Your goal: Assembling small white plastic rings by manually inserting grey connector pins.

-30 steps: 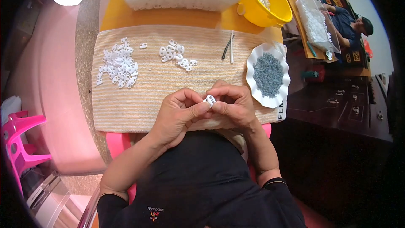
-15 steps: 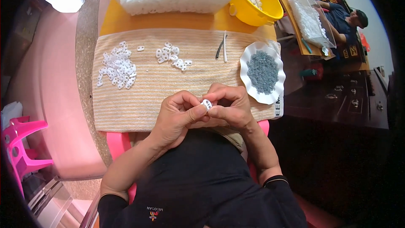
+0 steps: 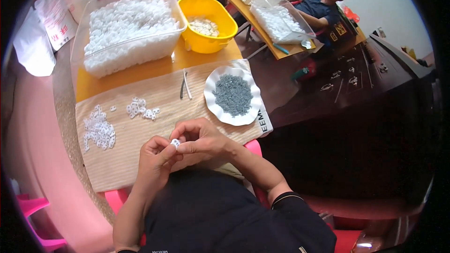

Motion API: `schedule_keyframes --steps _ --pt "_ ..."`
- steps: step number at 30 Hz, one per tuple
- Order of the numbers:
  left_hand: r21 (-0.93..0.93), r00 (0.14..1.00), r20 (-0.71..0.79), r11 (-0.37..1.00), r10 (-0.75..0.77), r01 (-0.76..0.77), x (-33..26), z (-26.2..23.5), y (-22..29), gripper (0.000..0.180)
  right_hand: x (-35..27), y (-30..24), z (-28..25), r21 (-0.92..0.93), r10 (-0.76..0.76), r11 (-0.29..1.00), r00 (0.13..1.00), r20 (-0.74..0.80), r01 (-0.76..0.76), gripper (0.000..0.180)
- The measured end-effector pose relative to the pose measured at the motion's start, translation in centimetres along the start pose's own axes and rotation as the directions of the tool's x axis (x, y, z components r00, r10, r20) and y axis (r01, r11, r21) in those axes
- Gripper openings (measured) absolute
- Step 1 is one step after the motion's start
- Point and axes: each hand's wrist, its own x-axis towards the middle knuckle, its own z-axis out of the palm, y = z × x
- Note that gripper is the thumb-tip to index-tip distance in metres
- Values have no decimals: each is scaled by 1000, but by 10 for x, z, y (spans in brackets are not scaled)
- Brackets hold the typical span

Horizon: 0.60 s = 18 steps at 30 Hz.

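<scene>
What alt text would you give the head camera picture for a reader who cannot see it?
Seen from above, a person's left hand and right hand pinch a small white ring together over a striped cloth. On the cloth lie loose white rings and a white plate of grey pieces; behind stand a clear tub of white parts and a yellow bowl.

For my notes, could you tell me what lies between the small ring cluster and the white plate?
In the head view, two thin sticks lie on the striped cloth between them.

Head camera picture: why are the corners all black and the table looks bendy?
Head view: a fisheye lens makes a round picture, so the corners stay black and the table edge curves. The middle is sharp; the small white piece shows clearly between the left hand and right hand.
</scene>
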Motion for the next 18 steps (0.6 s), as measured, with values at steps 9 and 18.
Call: schedule_keyframes --steps 9,18 --pt "4 999 53 1000 -6 6 -3 3 3 9 -9 -11 7 -260 -210 945 978 -13 199 12" --pt "33 998 -43 999 -41 43 -6 8 1 10 -17 -43 -20 -842 -670 502 705 -233 199 7"
